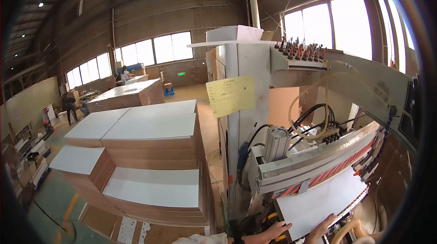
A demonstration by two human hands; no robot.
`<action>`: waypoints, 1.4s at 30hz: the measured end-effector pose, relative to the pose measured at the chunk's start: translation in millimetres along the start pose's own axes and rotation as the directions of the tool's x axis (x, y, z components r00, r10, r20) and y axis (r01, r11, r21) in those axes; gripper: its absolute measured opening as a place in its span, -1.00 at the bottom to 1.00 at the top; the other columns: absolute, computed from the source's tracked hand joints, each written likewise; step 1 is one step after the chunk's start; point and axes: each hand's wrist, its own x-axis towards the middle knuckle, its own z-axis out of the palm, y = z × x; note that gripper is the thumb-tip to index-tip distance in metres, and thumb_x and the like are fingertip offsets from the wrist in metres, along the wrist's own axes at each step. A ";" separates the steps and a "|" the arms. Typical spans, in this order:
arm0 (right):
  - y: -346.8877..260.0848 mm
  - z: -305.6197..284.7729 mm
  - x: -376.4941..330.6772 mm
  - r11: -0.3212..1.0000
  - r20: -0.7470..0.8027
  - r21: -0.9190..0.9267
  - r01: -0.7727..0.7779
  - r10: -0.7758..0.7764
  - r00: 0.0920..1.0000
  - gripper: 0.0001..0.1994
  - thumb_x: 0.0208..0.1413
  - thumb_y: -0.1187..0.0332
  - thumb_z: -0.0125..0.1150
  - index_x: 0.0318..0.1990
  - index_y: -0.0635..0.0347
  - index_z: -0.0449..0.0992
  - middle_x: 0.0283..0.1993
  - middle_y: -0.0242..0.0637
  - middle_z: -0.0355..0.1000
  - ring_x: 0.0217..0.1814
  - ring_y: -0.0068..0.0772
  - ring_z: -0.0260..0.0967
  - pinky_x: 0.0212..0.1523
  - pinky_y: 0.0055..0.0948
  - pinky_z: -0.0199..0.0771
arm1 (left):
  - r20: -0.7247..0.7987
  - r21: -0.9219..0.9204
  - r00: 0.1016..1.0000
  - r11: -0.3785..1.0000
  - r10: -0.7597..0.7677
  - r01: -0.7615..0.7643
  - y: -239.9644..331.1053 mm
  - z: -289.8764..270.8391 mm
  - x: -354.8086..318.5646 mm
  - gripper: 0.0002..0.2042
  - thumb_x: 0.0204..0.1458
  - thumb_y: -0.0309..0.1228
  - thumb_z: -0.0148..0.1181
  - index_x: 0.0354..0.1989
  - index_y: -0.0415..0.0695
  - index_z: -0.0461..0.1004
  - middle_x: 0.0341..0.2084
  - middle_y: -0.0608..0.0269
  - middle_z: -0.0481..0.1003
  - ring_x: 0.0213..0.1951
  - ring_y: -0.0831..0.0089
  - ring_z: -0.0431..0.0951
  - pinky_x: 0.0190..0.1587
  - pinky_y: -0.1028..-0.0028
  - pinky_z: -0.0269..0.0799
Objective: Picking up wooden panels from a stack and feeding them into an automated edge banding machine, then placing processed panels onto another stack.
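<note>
1. while the white panel point(321, 201) lies flat on the machine bed point(350, 207) at the near right, both hands sit on its near edge, which suits steadying or feeding a wide, thin sheet evenly.
2. the left hand point(275, 231) rests with fingers spread over the panel's near left corner; it looks open and pressing rather than clamped, though the underside of the grip is hidden.
3. the right hand point(322, 226) lies open, fingers forward on the panel's near edge, just right of the left hand; one hand toward each side likely keeps the sheet square.
4. the panel's far part runs under the machine's grey beam point(314, 160) with its red-striped guard point(339, 167), so that part is covered from above.
5. black hoses point(314, 121) loop above the beam, clear of the sheet.
6. a yellow paper sheet point(231, 95) hangs on the machine's upright column point(246, 85), at eye height for reading.
7. to the left, stacks of white-topped boards point(152, 153) sit on the floor, near the machine, probably so sheets are within reach.
8. other people stand well apart at the far left.
</note>
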 end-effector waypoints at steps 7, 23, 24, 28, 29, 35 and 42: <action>22.5 32.9 20.0 0.967 0.097 0.250 0.044 -0.070 0.993 -0.39 0.21 0.02 -0.28 0.26 0.28 -0.10 0.26 -0.11 -0.02 0.26 -0.26 -0.03 0.26 -0.37 -0.11 | 0.172 -0.039 0.979 0.994 0.105 -0.100 -1.0 -18.8 2.0 -0.62 0.05 -0.41 -0.01 0.04 -0.27 0.24 -0.10 0.15 0.37 -0.07 0.40 0.34 -0.07 0.45 0.27; 130.0 128.7 76.5 0.928 0.381 0.373 -0.011 -0.143 0.913 -0.40 0.22 0.04 -0.29 0.26 0.30 -0.11 0.31 -0.10 -0.14 0.32 -0.26 -0.15 0.29 -0.36 -0.19 | 0.282 -0.039 0.960 0.999 -0.006 0.018 -7.1 -38.4 14.3 -0.54 0.08 -0.33 -0.01 0.15 -0.19 0.10 -0.10 0.12 0.36 -0.13 0.39 0.36 -0.15 0.41 0.32; 134.9 132.5 79.4 0.924 0.399 0.382 -0.017 -0.148 0.905 -0.40 0.22 0.05 -0.29 0.26 0.30 -0.11 0.31 -0.10 -0.15 0.33 -0.26 -0.15 0.29 -0.36 -0.19 | 0.298 -0.086 0.954 0.996 0.038 -0.013 -6.4 -37.3 11.9 -0.53 0.09 -0.35 -0.02 0.17 -0.18 0.06 -0.10 0.12 0.36 -0.14 0.39 0.36 -0.17 0.42 0.33; 150.3 127.7 89.5 0.912 0.431 0.409 -0.019 -0.175 0.885 -0.41 0.22 0.05 -0.30 0.26 0.30 -0.11 0.33 -0.10 -0.18 0.34 -0.26 -0.18 0.30 -0.36 -0.21 | 0.328 -0.117 0.944 0.993 0.038 0.001 -13.5 -34.6 11.5 -0.54 0.09 -0.38 -0.03 0.17 -0.14 0.07 -0.12 0.14 0.36 -0.15 0.42 0.36 -0.19 0.44 0.34; 151.2 115.2 93.8 0.911 0.421 0.412 -0.008 -0.182 0.888 -0.41 0.23 0.05 -0.30 0.26 0.31 -0.11 0.33 -0.09 -0.18 0.35 -0.26 -0.19 0.30 -0.36 -0.21 | 0.324 -0.113 0.945 0.994 0.049 -0.013 -16.1 -32.9 15.4 -0.55 0.10 -0.38 -0.04 0.18 -0.13 0.07 -0.18 0.17 0.38 -0.22 0.46 0.37 -0.26 0.48 0.34; 95.4 -2.7 45.9 0.936 -0.095 -0.199 0.291 -0.314 0.945 -0.47 0.25 0.14 -0.34 0.25 0.33 -0.08 0.34 -0.11 -0.17 0.36 -0.25 -0.21 0.32 -0.36 -0.29 | 0.326 -0.059 0.940 0.995 0.101 -0.086 -23.8 -50.1 39.9 -0.59 0.15 -0.30 -0.10 0.14 -0.21 0.15 0.02 0.31 0.28 0.08 0.53 0.19 0.15 0.49 0.06; 22.1 25.2 6.6 0.933 -0.183 -0.316 0.174 -0.240 0.953 -0.44 0.22 0.08 -0.25 0.20 0.39 0.03 0.25 0.05 0.00 0.33 -0.13 -0.12 0.29 -0.38 -0.19 | 0.264 -0.041 0.963 0.997 -0.046 0.059 -7.0 -43.6 28.5 -0.56 0.13 -0.36 -0.08 0.18 -0.18 0.09 -0.01 0.35 0.26 0.06 0.53 0.21 0.14 0.37 -0.01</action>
